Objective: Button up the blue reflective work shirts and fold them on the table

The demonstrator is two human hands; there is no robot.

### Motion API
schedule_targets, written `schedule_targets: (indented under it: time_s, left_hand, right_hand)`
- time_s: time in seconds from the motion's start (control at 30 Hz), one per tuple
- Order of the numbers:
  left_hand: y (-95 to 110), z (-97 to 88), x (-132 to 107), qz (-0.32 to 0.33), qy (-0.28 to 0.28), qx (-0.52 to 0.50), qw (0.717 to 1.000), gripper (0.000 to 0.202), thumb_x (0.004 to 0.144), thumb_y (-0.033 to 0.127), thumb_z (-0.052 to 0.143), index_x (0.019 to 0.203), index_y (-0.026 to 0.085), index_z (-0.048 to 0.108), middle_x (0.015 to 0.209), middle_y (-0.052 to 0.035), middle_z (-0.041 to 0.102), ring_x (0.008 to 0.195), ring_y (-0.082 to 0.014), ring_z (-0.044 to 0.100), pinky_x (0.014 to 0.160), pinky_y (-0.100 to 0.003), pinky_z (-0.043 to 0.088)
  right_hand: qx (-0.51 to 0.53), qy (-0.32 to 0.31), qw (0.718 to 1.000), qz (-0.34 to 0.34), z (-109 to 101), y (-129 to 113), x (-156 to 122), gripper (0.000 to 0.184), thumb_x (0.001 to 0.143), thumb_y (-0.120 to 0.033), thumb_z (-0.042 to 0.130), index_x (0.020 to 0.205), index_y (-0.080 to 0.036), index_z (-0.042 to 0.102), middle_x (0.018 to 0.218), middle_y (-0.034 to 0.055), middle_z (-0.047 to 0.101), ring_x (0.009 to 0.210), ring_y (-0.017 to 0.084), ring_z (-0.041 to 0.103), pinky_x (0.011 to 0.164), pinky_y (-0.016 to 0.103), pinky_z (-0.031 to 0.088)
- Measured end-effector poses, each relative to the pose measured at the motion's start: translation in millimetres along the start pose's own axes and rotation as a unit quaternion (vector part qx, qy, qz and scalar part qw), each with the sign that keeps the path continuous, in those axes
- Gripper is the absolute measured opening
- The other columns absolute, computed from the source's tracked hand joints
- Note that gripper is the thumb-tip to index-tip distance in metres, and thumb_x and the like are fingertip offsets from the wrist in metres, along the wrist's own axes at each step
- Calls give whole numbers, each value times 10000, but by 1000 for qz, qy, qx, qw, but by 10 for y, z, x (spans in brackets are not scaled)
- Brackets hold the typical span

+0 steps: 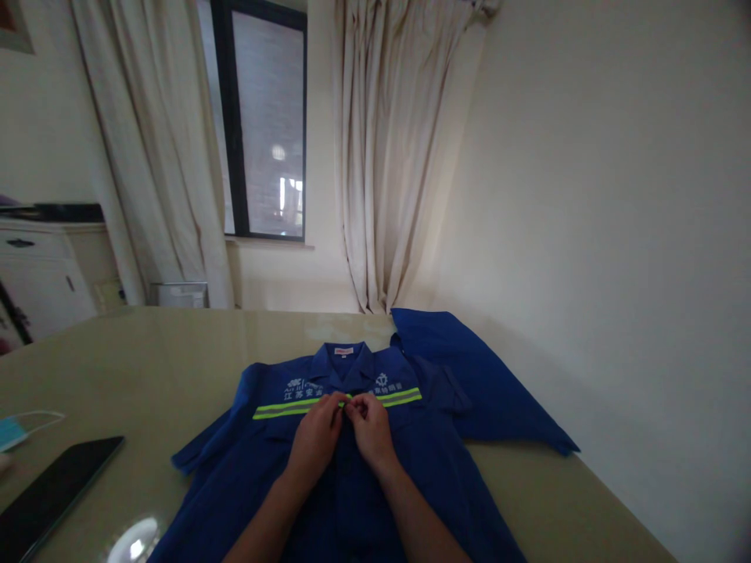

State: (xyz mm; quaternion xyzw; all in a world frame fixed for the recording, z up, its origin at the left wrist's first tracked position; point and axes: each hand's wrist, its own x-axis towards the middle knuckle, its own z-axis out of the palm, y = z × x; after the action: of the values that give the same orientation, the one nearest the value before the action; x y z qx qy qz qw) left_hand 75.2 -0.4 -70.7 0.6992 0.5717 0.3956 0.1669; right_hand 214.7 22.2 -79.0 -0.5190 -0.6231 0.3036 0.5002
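Observation:
A blue short-sleeved work shirt (pixel 434 469) lies front side up on the table, its collar pointing away from me. A yellow-green reflective stripe (pixel 282 410) crosses the chest below white printed lettering. My left hand (pixel 320 430) and my right hand (pixel 368 426) meet at the front placket, level with the stripe. Both have their fingertips pinched on the placket edges, almost touching each other. Any button between the fingers is hidden.
Folded blue cloth (pixel 486 383) lies right of the shirt, near the wall. On the left of the table (pixel 146 352) are a black tablet-like device (pixel 59 493) and a light-blue face mask (pixel 12 432). Curtains (pixel 387 156) hang by a window behind.

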Motion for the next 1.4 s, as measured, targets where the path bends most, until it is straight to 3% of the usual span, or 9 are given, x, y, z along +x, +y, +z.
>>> schedule_targets:
  time_s: [0.3,0.47,0.57,0.67,0.83,1.0,1.13,1.23,1.4]
  left_hand:
    - [67,-69,-49,23,-41,214,976,280,1021,198,444,1162,262,678,1137,-64,716,1090,-218,666,951,-318,498]
    - [72,-94,-54,26,-10,259,965,357,987,131,406,1176,234,691,1185,-95,696,1142,-254,628,1035,-389,456]
    - [-47,-126,-73,-18,18,284,958,469,996,290,463,1454,232,539,1463,-134,591,1379,-348,492,1182,-570,298]
    - [-213,-214,-52,-87,-31,303,948,623,1004,524,410,1529,191,458,1609,-149,431,1508,-405,318,1211,-661,178]
    - [-376,-351,118,-48,-95,329,938,555,1045,429,288,1507,204,497,1637,-131,378,1520,-395,304,1200,-651,219]
    - [-329,-365,220,-17,-91,328,940,550,1029,389,351,1521,175,472,1632,-138,390,1513,-365,332,1221,-623,222]
    - [-85,-345,-77,25,-90,346,934,611,948,128,360,1552,185,428,1652,-89,370,1495,-273,381,1243,-458,264]
    - [158,-257,-526,9,-136,351,926,707,867,44,359,1547,222,440,1631,-58,410,1484,-272,403,1225,-520,297]
    - [318,-146,-1028,1,-154,308,939,707,998,595,294,1604,229,290,1688,-66,214,1559,-395,176,1216,-724,121]
  right_hand:
    - [-10,-4,1000,5,-1,52,46,225,866,-320,606,721,-201,730,667,23,703,671,210,665,645,277,491]
    - [-98,38,992,-69,-63,-77,-33,260,883,-189,534,1027,-190,750,1034,101,735,990,237,688,913,323,515]
    - [-246,52,963,-101,-251,-128,-9,438,873,-143,526,1274,-204,691,1336,123,653,1265,265,582,1107,381,405]
    - [-388,106,914,-49,-587,-53,61,514,906,-212,552,1418,-202,602,1545,134,494,1410,311,451,1161,442,319]
    - [-515,94,848,85,-1000,224,88,592,988,-419,482,1499,-121,514,1574,220,438,1464,379,377,1179,559,218]
    - [-530,62,840,101,-967,246,64,603,1013,-404,380,1524,-99,472,1572,218,443,1447,353,417,1170,543,237]
    - [-529,66,838,115,-932,211,86,613,1006,-411,377,1532,-107,461,1581,211,434,1457,342,403,1173,532,233]
    - [-519,76,843,118,-942,239,98,611,997,-422,401,1517,-110,483,1573,211,445,1452,345,400,1173,532,227]
    - [-477,69,870,104,-1007,240,110,528,983,-405,451,1427,-152,583,1525,188,513,1410,337,455,1161,514,265]
